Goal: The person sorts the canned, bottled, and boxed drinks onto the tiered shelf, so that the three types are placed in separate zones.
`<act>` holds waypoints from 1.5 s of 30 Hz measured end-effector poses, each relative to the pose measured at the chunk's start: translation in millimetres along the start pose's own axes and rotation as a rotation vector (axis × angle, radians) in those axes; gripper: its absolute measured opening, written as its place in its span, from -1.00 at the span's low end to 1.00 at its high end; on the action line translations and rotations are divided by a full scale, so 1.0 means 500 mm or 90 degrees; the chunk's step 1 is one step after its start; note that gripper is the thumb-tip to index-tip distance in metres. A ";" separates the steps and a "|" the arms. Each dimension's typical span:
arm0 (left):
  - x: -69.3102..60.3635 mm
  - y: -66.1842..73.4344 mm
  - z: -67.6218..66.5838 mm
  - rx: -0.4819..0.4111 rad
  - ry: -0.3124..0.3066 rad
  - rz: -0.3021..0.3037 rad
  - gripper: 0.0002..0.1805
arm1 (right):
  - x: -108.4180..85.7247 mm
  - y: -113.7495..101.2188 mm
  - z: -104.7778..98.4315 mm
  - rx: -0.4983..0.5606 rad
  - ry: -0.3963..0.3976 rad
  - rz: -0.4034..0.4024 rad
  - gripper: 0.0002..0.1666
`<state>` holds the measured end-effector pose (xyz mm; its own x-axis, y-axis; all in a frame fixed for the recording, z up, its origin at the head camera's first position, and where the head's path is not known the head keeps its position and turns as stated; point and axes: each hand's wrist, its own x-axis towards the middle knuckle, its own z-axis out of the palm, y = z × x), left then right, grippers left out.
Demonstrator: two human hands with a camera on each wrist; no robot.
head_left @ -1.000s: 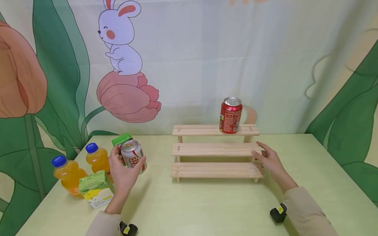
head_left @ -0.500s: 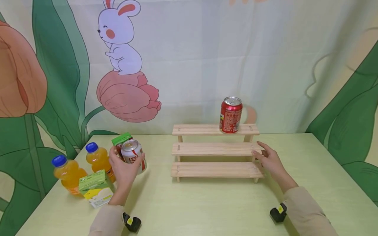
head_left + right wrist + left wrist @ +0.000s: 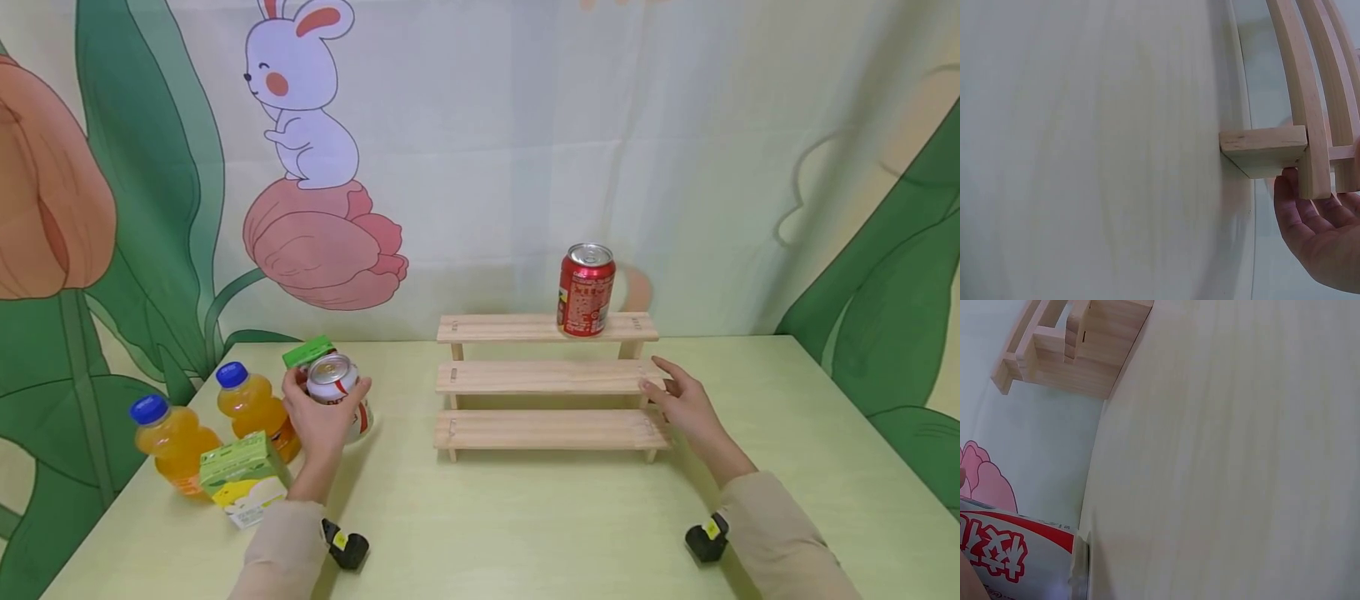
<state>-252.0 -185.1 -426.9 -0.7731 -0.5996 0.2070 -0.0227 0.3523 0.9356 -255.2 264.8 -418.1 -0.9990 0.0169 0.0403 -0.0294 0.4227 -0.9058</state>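
My left hand (image 3: 321, 421) has its fingers and thumb around a white soda can (image 3: 333, 377) with red markings. The can stands upright at the left of the table; its printed side (image 3: 1022, 556) shows in the left wrist view. At the right end of a three-tier wooden display rack (image 3: 536, 379), my right hand (image 3: 690, 408) holds the middle tier, thumb in front and fingers at its end. In the right wrist view, its fingers (image 3: 1294, 219) curl against the rack's side. A red soda can (image 3: 587, 292) stands on the top tier, right of centre.
Two orange juice bottles (image 3: 176, 446) with blue caps stand at the far left. Beside them is a green and white drink carton (image 3: 246, 479). Another green carton (image 3: 309, 350) is partly hidden behind the white can. A printed curtain (image 3: 480, 167) hangs behind the table.
My left hand has shifted slightly to the right and its forearm has swung inward, while the white can stays in place. My right hand and the rack hold still.
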 end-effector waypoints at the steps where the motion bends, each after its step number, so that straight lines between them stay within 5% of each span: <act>1: 0.001 -0.001 0.001 0.001 -0.001 -0.004 0.05 | 0.001 0.001 0.000 0.001 0.000 -0.001 -0.26; 12: -0.001 0.002 0.005 0.030 -0.028 -0.042 0.00 | 0.004 0.004 0.000 0.008 -0.006 0.001 -0.25; 24: 0.005 -0.007 0.006 0.039 -0.065 -0.036 -0.05 | 0.004 0.003 -0.004 0.005 -0.003 0.000 -0.26; 45: -0.007 0.006 0.003 0.025 -0.045 -0.013 -0.14 | 0.001 -0.002 -0.004 0.003 -0.003 0.014 -0.25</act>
<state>-250.1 -180.9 -425.1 -0.8146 -0.5559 0.1657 -0.0630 0.3687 0.9274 -255.7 266.1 -416.2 -0.9996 0.0210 0.0187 -0.0081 0.4187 -0.9081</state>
